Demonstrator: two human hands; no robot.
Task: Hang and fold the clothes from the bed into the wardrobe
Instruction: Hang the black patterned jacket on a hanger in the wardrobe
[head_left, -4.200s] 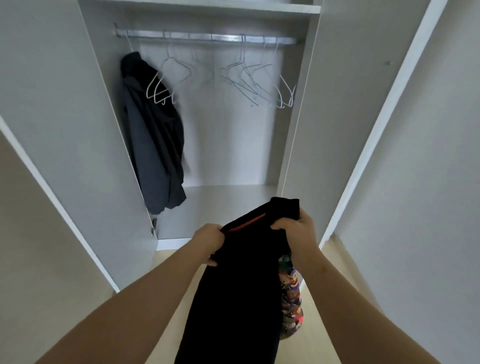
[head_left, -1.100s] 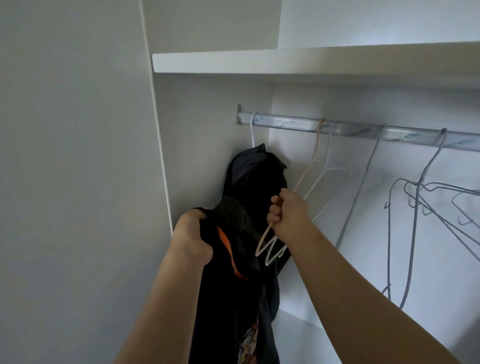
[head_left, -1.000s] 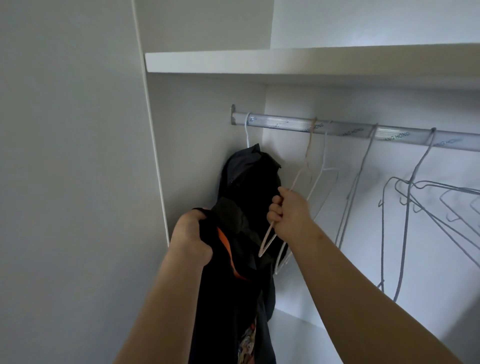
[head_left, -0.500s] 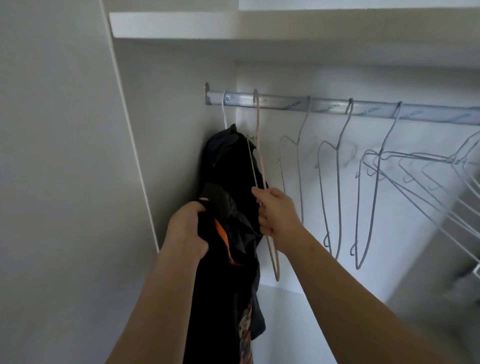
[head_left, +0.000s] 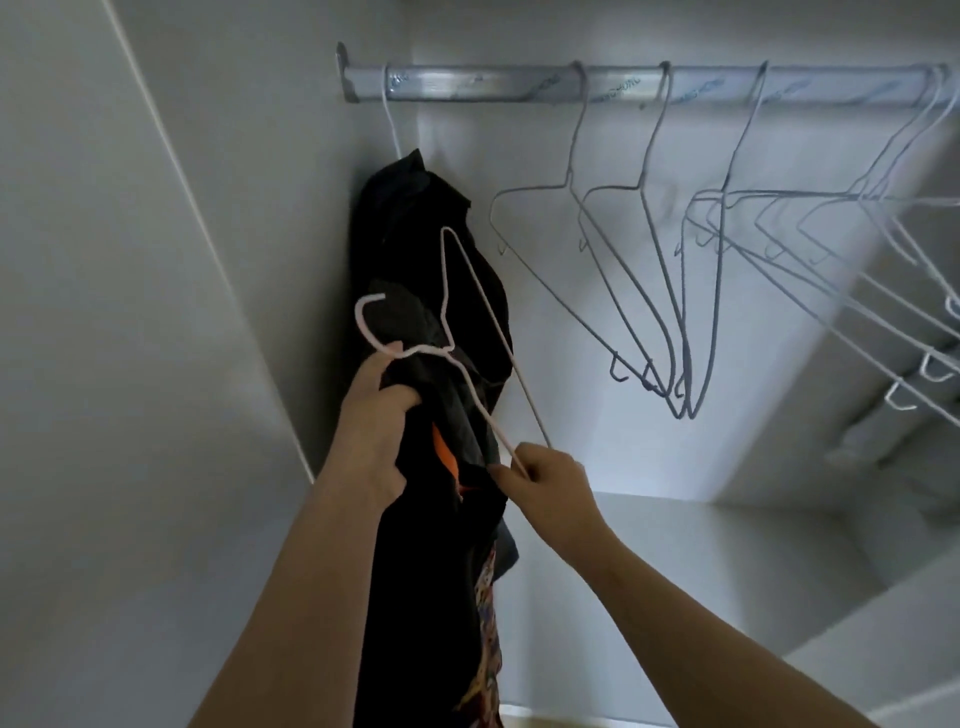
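Inside the wardrobe, a pink wire hanger (head_left: 359, 314) is held below the rail (head_left: 519, 85). Its lower corner is pinched by the right grip (head_left: 550, 483), and its neck is touched by the left grip (head_left: 371, 431), which is clamped on a limp black garment (head_left: 431, 597). The soft cloth seems likely to slide and is best taken at the shoulders, the springy wire by its neck.

Rail (head_left: 493, 85): runs across the wardrobe's top.
Hangers (head_left: 655, 124): bare wire, hooked along the rail, crowding toward the right.
Jacket (head_left: 410, 208): dark, hung at the rail's left end.
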